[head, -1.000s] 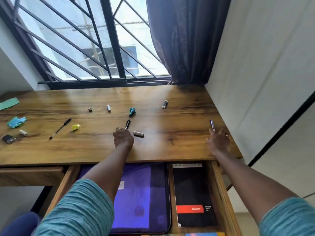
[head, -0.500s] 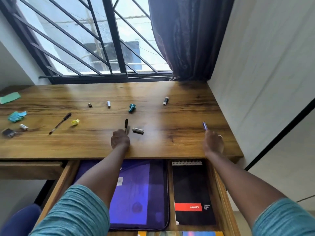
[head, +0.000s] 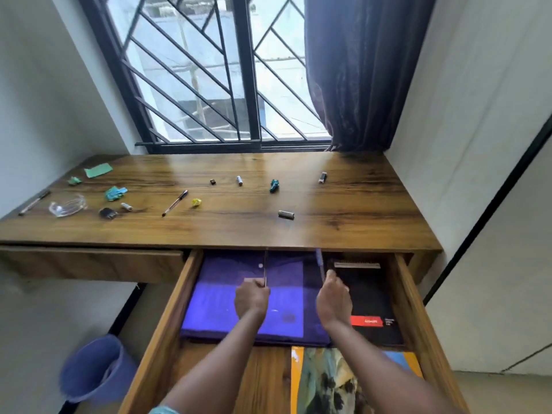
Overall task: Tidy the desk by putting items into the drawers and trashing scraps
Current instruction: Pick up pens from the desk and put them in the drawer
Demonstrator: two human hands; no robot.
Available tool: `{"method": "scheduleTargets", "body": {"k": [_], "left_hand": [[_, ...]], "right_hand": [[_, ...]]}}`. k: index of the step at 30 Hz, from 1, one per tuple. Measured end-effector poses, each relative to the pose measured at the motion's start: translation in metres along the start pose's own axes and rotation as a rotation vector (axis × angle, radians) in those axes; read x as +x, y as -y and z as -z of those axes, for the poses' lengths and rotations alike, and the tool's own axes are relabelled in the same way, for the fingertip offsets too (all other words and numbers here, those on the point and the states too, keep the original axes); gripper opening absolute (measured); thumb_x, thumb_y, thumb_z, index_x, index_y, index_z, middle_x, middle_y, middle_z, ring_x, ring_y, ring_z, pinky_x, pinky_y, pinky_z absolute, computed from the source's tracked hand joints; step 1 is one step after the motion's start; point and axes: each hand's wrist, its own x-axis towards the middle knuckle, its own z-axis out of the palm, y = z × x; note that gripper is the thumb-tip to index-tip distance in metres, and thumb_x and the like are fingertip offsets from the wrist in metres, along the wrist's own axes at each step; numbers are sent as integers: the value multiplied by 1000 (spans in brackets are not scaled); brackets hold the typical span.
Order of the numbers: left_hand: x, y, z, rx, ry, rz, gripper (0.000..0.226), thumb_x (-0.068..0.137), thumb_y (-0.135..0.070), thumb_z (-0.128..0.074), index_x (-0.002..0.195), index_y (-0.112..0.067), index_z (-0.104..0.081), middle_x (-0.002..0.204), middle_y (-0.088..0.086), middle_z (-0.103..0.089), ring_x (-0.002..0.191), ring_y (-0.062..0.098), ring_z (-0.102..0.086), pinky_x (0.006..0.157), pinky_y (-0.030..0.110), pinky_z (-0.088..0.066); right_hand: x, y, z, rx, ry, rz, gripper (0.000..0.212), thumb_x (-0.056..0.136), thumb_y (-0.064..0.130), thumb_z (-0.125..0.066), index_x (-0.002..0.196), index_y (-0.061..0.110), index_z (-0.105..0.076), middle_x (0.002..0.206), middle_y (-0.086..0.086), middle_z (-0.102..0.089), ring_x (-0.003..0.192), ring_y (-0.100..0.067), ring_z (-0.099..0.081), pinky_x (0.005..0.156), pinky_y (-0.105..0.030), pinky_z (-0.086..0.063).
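Both hands over the open drawer [head: 415,297]: left hand [head: 251,299] pinching a black pen [head: 265,268], right hand [head: 333,303] gripping a blue pen [head: 320,262], above purple folder [head: 239,303] & notebook [head: 370,297]. Further back on desk [head: 358,216]: battery [head: 286,214], yellow scrap [head: 196,202], teal scrap [head: 274,185].

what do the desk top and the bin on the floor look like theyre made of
Desk top: wood or wood-look laminate, going by the brown grain streaks and the soft sheen under the window. Bin: probably plastic, since it is a uniform blue with smooth, slightly flared walls.
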Motion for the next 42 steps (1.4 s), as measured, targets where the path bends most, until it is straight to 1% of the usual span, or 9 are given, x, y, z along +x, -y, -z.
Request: {"method": "scheduleTargets", "body": {"k": [5, 9, 14, 20, 23, 28, 35, 39, 42], "left_hand": [[-39, 68, 4, 123, 129, 133, 23, 78, -20, -68, 99, -12, -73, 104, 9, -72, 103, 24, -67, 82, 28, -52], [-54, 113, -6, 174, 206, 175, 22, 75, -23, -72, 91, -9, -75, 93, 10, -75, 88, 24, -71, 75, 30, -58], [-75, 144, -4, 109, 131, 166, 26, 98, -19, -41, 92, -9, -64, 95, 10, -70, 80, 24, -65, 70, 31, -56], [-90, 140, 1, 200, 152, 120, 37, 103, -20, -25, 119, -10, -57, 120, 8, -60, 111, 22, -58, 89, 29, -46], [-90, 141, -2, 247, 149, 105, 36, 103, -22, -25, 117, -11, -57, 116, 7, -62, 101, 18, -60, 87, 27, -48], [-88, 138, -2, 297, 164, 127, 37, 103, -20, -26, 116, -10, -59, 116, 8, -63, 108, 20, -61, 86, 27, -48], [-91, 132, 10, 308, 146, 197, 28, 99, -12, -37, 119, -10, -57, 123, 10, -59, 112, 23, -58, 91, 28, -47], [-86, 127, 23, 327, 132, 211, 20, 95, -11, -50, 112, -9, -60, 113, 10, -64, 93, 21, -60, 78, 27, -50], [-82, 124, 35, 308, 98, 220, 18, 90, -19, -61, 103, -10, -67, 108, 9, -69, 98, 22, -67, 81, 30, -54]], "right_hand": [[-85, 17, -36, 60, 187, -4, 33, 90, -3, -29, 116, 3, -49, 112, -16, -63, 105, -32, -60, 81, -37, -47], [-131, 19, -49, -51, 383, -19, 34, 91, -1, -30, 122, 4, -46, 118, -16, -61, 111, -29, -59, 84, -35, -46], [-160, 22, -64, -55, 510, -33, 39, 88, -3, -32, 125, 2, -41, 118, -18, -60, 110, -33, -59, 75, -34, -43], [-168, 30, -79, 64, 621, -155, 51, 97, 13, -23, 148, 20, -17, 138, -17, -45, 114, -29, -56, 89, -37, -46], [-170, 29, -86, 134, 574, -196, 51, 101, 37, -15, 133, 10, -46, 128, -18, -56, 111, -29, -57, 83, -31, -44], [-165, 34, -85, 42, 598, -117, 43, 98, 7, -22, 140, 7, -30, 122, -15, -59, 110, -29, -59, 86, -37, -47], [-153, 39, -79, 17, 631, -139, 35, 93, 3, -33, 122, 2, -51, 119, -15, -62, 110, -30, -60, 83, -31, -48], [-135, 43, -70, -62, 622, -108, 35, 91, 2, -35, 117, 3, -58, 121, -12, -62, 110, -30, -60, 78, -30, -48], [-126, 52, -66, -69, 574, -73, 31, 88, 3, -40, 108, 3, -63, 115, -14, -64, 105, -32, -61, 75, -31, -47]]}}
